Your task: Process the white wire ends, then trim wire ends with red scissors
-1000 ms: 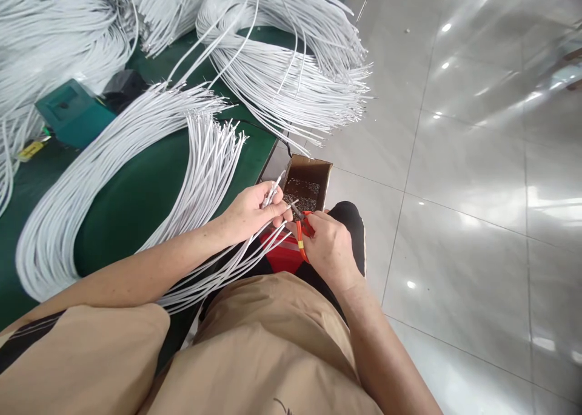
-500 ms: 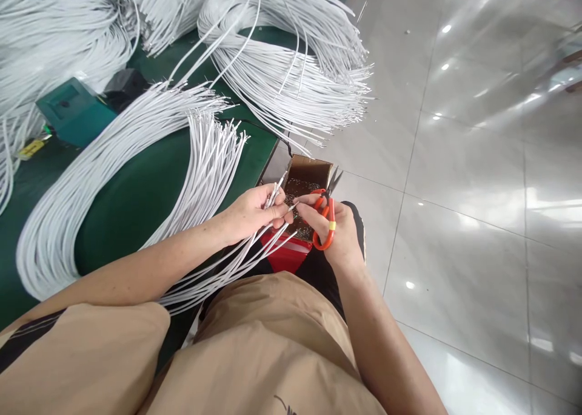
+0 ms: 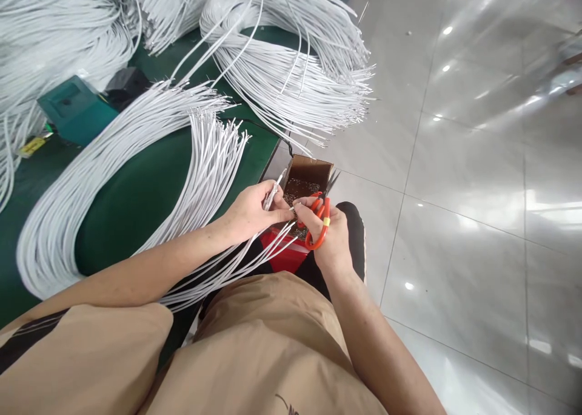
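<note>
Several white cables (image 3: 268, 249) run from the table edge up to my left hand (image 3: 255, 212), which is closed around some of them near their ends. A few cable tips stick up above its fingers; others fan out loose below it. My right hand (image 3: 335, 236) holds scissors (image 3: 324, 212) with orange-red handles and a yellow band, the dark blades pointing up and away. Its thumb and forefinger meet a cable end right at my left fingertips. Whether the right fingers pinch that end is too small to tell.
Under my hands stands an open cardboard box (image 3: 310, 171) with small scraps, beside a red item (image 3: 287, 254). On the green table (image 3: 136, 202) lie a large white cable coil (image 3: 50, 233), more bundles (image 3: 291, 57) and a teal device (image 3: 75, 108). Tiled floor (image 3: 464, 233) is at right.
My right hand has shifted slightly left, closer to my left fingertips, and the scissors have moved with it and turned a little. The left hand stays almost in place on the cables.
</note>
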`<action>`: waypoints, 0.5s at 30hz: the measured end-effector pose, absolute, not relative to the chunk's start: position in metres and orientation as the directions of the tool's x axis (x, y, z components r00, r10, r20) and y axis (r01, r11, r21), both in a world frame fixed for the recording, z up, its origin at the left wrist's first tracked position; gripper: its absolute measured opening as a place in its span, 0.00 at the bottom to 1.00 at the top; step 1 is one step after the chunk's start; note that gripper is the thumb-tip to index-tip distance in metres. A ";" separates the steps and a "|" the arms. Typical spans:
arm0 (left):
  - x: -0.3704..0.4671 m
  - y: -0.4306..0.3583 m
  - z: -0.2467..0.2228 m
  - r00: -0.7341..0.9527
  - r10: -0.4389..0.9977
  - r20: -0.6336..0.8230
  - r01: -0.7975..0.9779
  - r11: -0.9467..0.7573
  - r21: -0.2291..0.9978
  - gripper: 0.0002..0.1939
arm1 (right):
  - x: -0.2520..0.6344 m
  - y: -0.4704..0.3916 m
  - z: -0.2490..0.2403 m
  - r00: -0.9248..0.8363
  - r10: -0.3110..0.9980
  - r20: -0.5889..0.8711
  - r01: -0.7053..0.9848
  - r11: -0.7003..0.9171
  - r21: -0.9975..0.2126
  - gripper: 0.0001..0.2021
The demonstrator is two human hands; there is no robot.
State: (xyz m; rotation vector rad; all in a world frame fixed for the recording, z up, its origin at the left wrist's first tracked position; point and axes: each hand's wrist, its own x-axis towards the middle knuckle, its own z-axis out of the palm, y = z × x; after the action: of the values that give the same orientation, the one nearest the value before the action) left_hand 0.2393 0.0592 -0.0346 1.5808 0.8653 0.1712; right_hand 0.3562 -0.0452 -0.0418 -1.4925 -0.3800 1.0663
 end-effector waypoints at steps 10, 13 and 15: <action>0.241 0.058 -0.032 0.708 0.601 -0.370 0.400 0.091 0.912 0.16 | 0.357 -0.048 -0.045 0.480 0.774 -0.414 -0.431 -0.203 -0.879 0.06; 0.241 0.059 -0.032 0.710 0.609 -0.354 0.411 0.050 0.910 0.16 | 0.356 -0.048 -0.046 0.490 0.766 -0.416 -0.444 -0.192 -0.875 0.07; 0.240 0.059 -0.033 0.709 0.620 -0.337 0.429 0.001 0.903 0.15 | 0.356 -0.048 -0.048 0.510 0.755 -0.411 -0.441 -0.181 -0.879 0.07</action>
State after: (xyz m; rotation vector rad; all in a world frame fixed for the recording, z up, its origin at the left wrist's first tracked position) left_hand 0.2398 0.0590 -0.0326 1.6278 0.8648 0.1843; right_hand 0.3557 -0.0479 -0.0475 -1.3811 -0.2992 1.0944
